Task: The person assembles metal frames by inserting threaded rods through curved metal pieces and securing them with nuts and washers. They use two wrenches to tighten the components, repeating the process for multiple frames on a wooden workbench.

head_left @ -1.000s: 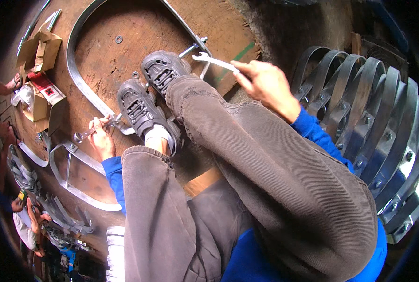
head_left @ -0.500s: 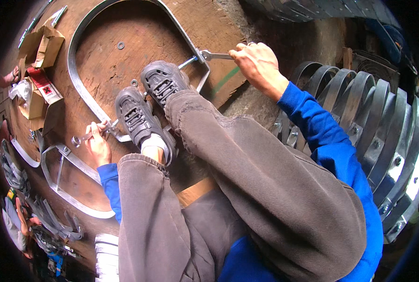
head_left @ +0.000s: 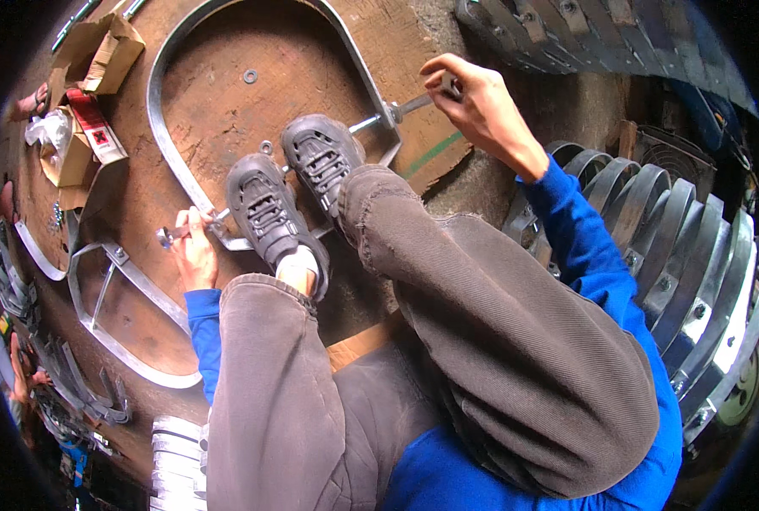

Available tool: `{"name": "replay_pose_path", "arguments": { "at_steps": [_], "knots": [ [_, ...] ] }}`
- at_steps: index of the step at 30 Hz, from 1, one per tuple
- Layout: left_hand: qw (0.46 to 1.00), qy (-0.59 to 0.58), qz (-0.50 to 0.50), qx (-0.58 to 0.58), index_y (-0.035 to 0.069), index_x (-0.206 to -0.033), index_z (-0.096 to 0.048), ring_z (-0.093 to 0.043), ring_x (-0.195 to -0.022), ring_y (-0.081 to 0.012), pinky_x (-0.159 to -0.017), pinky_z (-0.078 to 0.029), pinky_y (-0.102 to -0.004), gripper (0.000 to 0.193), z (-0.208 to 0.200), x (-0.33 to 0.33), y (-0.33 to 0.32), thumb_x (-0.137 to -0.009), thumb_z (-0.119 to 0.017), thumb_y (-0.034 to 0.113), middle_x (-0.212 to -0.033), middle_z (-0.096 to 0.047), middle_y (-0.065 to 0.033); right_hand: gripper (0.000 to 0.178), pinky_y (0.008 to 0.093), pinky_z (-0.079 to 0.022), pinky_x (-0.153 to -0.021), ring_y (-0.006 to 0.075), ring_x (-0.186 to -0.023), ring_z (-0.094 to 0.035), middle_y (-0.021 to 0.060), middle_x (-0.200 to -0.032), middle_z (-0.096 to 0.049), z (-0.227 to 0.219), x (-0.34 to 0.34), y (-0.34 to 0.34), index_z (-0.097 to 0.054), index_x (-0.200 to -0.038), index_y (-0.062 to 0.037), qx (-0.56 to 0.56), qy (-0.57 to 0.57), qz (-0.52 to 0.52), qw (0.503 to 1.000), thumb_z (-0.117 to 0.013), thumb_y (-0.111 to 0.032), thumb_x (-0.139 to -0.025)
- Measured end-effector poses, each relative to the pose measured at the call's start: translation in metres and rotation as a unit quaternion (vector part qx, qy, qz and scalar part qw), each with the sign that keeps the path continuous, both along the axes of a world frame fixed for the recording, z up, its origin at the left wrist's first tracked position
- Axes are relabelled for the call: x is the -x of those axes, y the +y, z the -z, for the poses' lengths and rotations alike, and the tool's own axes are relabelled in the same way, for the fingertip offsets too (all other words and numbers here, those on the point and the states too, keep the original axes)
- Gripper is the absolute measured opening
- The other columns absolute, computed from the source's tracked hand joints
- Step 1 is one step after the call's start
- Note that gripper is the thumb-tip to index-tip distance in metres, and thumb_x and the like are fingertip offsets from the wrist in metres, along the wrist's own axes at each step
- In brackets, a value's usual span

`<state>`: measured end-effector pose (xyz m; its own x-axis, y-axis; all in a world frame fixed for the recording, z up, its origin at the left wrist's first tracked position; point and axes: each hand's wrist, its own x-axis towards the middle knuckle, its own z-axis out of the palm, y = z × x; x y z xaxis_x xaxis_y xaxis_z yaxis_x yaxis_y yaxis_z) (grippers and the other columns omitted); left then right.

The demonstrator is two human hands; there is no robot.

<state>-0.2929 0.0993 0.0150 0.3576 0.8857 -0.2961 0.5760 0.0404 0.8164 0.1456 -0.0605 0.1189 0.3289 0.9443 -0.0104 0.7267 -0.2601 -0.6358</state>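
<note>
A U-shaped flat metal strap [head_left: 157, 119] lies on a wooden board, with a threaded rod [head_left: 364, 124] across its open end. My shoes [head_left: 320, 157] stand over this end, hiding part of the rod. My right hand [head_left: 487, 111] is closed around a wrench [head_left: 415, 105], whose head sits at the strap's far right corner. At the strap's left corner, my left hand [head_left: 196, 255] pinches another wrench [head_left: 166, 236] beside the rod's end. Its fingers partly cover that wrench. A washer [head_left: 250, 77] lies inside the strap, and a nut [head_left: 266, 147] rests near my left shoe.
Finished-looking strap frames [head_left: 677, 272] stand in a row at right; more metal straps [head_left: 567, 34] are stacked at the far right. Open cardboard boxes [head_left: 111, 60] are at far left. Another strap frame [head_left: 145, 366] lies at near left. Other people's hands [head_left: 34, 102] show at the left rim.
My right hand has opened its grip somewhat and turned on the wrench, which has swung slightly away from me. My left hand stays at the strap's left corner. The whole view has shifted a little.
</note>
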Motion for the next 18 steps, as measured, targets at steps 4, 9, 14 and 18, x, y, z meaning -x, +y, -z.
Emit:
{"name": "replay_pose_path", "arguments": {
  "at_steps": [4,9,14,18],
  "knots": [
    [0.999,-0.009,0.034,0.037,0.002,-0.083,-0.055,-0.060,-0.079,-0.0177,-0.076,-0.047,-0.0339,0.032,0.004,-0.004,0.009,-0.104,-0.046,0.024,-0.081,-0.064,-0.0075,0.023,0.0343,-0.055,-0.072,0.0180,-0.079,-0.071,0.0114,-0.091,-0.073,0.060,-0.019,0.022,-0.064,-0.105,-0.0046,-0.033,0.165,0.133,0.977,-0.066,-0.024,-0.092],
    [0.995,0.023,0.085,0.039,0.002,-0.084,-0.053,-0.058,-0.082,-0.0163,-0.079,-0.047,-0.0334,0.030,-0.002,-0.016,0.009,-0.105,-0.044,0.021,-0.084,-0.062,-0.0069,0.037,0.0325,-0.052,-0.064,0.0148,-0.070,-0.062,0.0045,-0.080,-0.064,0.159,-0.027,0.025,-0.057,-0.094,-0.0040,-0.002,0.339,0.093,0.936,-0.046,-0.038,-0.103],
    [0.997,0.003,0.044,0.070,0.003,-0.081,-0.051,-0.060,-0.087,-0.0171,-0.084,-0.049,-0.0332,0.031,-0.007,-0.019,0.008,-0.106,-0.042,0.021,-0.083,-0.058,-0.0064,0.040,0.0341,-0.052,-0.067,0.0137,-0.069,-0.059,0.0044,-0.074,-0.055,0.141,-0.040,0.017,-0.052,-0.089,-0.0026,0.044,0.379,0.270,0.884,-0.060,-0.042,-0.096],
    [0.997,-0.028,0.013,0.066,0.001,-0.087,-0.053,-0.060,-0.086,-0.0169,-0.082,-0.049,-0.0334,0.030,0.012,0.005,0.006,-0.106,-0.042,0.021,-0.084,-0.062,-0.0070,0.024,0.0304,-0.052,-0.082,0.0164,-0.092,-0.064,0.0135,-0.110,-0.066,0.159,-0.031,-0.023,-0.048,-0.097,-0.0035,0.128,0.281,0.058,0.949,-0.065,-0.020,-0.094]
  ]
}}
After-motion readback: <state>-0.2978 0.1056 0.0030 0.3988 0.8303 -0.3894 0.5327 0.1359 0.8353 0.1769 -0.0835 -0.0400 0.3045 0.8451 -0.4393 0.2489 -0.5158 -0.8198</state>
